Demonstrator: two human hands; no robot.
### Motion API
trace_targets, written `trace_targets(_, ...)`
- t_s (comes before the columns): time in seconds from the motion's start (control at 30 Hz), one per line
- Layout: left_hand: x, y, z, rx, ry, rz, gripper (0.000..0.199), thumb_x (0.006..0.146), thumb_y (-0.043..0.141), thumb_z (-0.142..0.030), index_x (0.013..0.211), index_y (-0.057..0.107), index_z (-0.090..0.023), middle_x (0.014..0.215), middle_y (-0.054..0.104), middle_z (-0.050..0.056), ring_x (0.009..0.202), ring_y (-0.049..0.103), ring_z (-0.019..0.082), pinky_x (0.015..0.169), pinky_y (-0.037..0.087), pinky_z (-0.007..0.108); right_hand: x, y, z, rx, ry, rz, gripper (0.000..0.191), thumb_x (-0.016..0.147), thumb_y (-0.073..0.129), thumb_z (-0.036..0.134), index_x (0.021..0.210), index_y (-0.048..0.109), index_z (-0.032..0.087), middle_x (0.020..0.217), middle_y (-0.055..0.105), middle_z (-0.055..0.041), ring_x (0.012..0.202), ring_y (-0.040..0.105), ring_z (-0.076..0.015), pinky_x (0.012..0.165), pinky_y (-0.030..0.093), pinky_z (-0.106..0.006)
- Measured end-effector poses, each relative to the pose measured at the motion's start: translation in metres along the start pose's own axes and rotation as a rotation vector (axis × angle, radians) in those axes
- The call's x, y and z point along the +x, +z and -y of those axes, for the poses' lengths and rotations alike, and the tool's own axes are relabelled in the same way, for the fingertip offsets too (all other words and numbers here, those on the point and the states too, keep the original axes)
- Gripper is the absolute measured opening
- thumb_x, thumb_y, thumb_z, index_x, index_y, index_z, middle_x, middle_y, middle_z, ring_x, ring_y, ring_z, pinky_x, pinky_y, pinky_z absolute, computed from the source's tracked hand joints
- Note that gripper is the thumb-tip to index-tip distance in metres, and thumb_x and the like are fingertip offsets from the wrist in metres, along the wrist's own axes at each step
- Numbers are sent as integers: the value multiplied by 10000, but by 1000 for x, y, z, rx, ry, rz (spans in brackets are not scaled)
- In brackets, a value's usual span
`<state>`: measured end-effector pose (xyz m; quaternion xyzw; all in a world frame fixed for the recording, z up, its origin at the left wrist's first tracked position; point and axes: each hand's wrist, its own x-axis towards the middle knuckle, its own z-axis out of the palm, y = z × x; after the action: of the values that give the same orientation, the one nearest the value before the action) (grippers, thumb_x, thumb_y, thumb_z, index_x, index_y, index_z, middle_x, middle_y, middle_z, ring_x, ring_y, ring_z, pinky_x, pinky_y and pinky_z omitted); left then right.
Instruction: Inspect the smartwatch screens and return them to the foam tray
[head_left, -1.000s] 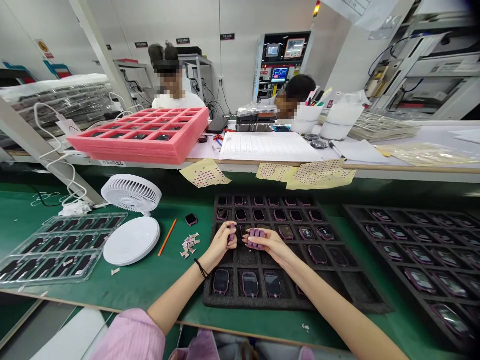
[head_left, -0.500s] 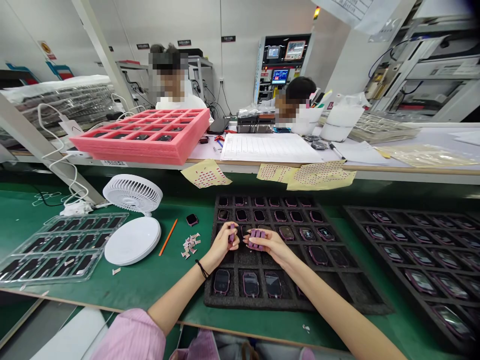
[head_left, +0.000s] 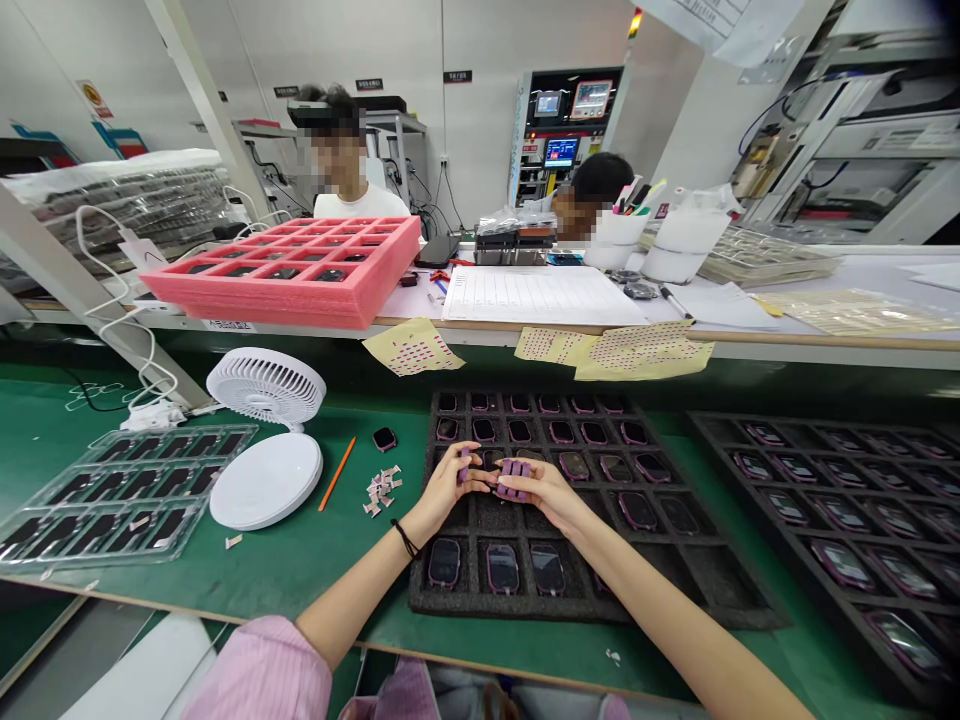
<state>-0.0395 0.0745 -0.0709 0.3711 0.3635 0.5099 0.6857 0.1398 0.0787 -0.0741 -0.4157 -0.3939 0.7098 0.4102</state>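
Left hand: fingertips now stretched across to the right hand, where a gap showed half a second back; left fingers also curled on a purple piece; right fingers pinch a row of purple blocks; whether left fingertips touch the blocks or only right fingers, cannot tell; both hands above the black tray, watches in its cells; my judgement: grip lightly, keep the row square, stay low, so any slip lands on foam, off the screens.
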Motion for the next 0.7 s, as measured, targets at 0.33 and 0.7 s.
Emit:
trace_targets(0.33,-2,3,-4,-45,4,-26,353,738,585,-285,1064,539,-157,930,607,52,789,697,217,760,541,368,-1,3,0,8,-9,-42,460,458,895,293,871,739,161,748,725,-33,690,698,-208,756,558,-383)
trace_targets(0.7,-3,5,-7,-27,-10,-42,351,747,585,-293,1068,542,-158,945,597,57,828,695,225,800,528,382,0,2,-2,9,-24,-32,467,475,891,298,891,733,157,760,724,-38,720,704,-221,804,543,-413)
